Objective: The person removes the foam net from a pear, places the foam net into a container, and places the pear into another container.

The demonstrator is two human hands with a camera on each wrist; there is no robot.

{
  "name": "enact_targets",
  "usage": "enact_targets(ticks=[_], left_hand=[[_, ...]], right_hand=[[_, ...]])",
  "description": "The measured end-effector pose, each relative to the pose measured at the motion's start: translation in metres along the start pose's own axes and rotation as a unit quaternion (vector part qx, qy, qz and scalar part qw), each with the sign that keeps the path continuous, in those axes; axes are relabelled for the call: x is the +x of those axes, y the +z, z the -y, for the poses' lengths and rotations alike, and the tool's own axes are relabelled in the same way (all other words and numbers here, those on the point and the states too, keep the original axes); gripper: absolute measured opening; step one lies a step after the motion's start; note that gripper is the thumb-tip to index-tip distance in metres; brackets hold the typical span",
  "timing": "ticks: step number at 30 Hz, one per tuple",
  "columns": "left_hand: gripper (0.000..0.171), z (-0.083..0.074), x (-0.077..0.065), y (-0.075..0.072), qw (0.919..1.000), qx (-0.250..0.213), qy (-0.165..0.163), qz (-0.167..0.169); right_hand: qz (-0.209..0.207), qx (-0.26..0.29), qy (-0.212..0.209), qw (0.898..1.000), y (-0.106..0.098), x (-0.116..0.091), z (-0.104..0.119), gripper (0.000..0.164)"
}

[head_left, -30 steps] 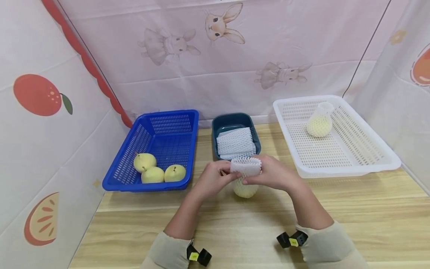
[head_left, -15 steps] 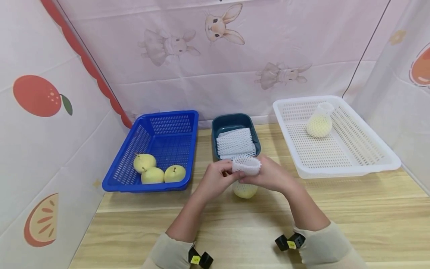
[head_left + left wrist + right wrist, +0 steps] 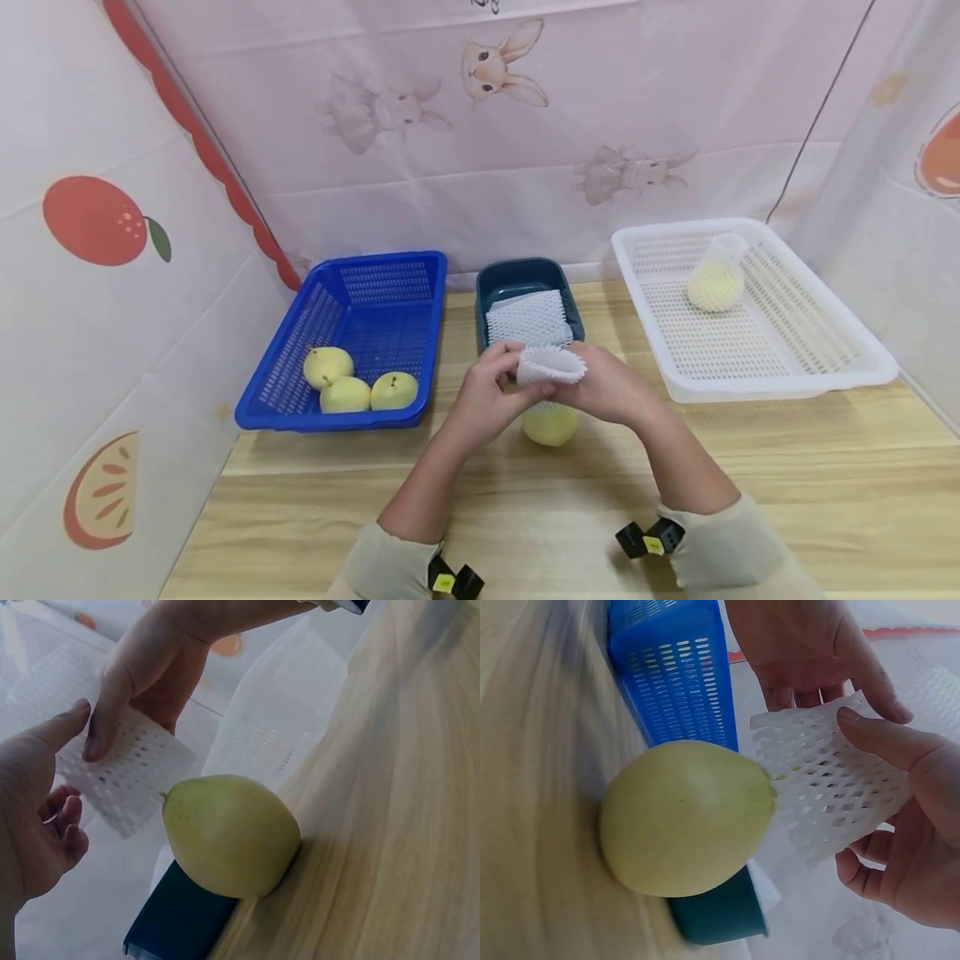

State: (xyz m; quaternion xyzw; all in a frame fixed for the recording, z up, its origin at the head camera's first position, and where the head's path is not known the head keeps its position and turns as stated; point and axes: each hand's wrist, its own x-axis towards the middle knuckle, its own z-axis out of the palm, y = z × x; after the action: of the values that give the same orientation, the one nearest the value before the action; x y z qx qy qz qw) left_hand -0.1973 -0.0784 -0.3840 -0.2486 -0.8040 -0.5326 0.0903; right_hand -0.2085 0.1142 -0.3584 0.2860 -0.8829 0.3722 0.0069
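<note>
Standing bare on the tabletop, the pear is placed at 6 o'clock from the dark tray, with the blue basket set at its 10 o'clock and the white basket at its 2 o'clock. Just above it, a foam net sleeve is pinched by both hands, at 9 o'clock by the left hand and at 3 o'clock by the right hand. If the lower mouth were brought down off-centre, the stem could be snagged in the mesh, or the pear, gripped by neither hand, could be tipped and rolled away; by uneven pulling, the netting could be torn. The pear's long axis is set close to upright, its stem end pointed up towards the sleeve. The sleeve's tube is held steeply, its upper mouth tilted slightly towards 6 o'clock. Whether the stem is touched by the mesh cannot be told.
</note>
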Motion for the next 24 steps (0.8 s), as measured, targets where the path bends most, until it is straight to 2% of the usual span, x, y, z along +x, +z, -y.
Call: enact_targets(ticks=[5,9,12,14,16,20,22,24], left_hand=[[0.026,-0.007,0.009,0.0,0.9981,-0.049,0.019,-0.032],[0.028,-0.011,0.019,-0.003,0.9912,-0.109,0.007,-0.076],[0.034,-0.009,0.023,-0.006,0.9816,-0.146,-0.043,-0.115],[0.036,-0.003,0.026,-0.007,0.9731,-0.159,-0.086,-0.144],[0.036,0.007,0.028,-0.006,0.9617,-0.174,-0.125,-0.171],[0.036,0.03,0.035,-0.002,0.9412,-0.198,-0.179,-0.207],[0.037,0.041,0.038,0.0,0.9353,-0.193,-0.201,-0.218],[0.037,0.05,0.039,0.002,0.9346,-0.172,-0.218,-0.222]], right_hand=[[-0.015,-0.04,-0.04,0.998,-0.008,0.01,0.009,0.025],[-0.015,-0.026,-0.033,0.999,-0.019,0.018,0.012,0.017],[-0.011,-0.009,-0.008,1.0,-0.028,0.023,0.007,0.013],[-0.023,0.007,0.019,1.0,-0.032,0.025,0.0,0.016],[-0.047,0.016,0.041,0.998,-0.032,0.029,-0.009,0.019],[-0.103,0.068,0.078,0.989,-0.023,0.039,-0.03,0.024],[-0.124,0.086,0.097,0.984,-0.018,0.044,-0.04,0.027],[-0.134,0.095,0.116,0.98,-0.013,0.047,-0.049,0.031]])
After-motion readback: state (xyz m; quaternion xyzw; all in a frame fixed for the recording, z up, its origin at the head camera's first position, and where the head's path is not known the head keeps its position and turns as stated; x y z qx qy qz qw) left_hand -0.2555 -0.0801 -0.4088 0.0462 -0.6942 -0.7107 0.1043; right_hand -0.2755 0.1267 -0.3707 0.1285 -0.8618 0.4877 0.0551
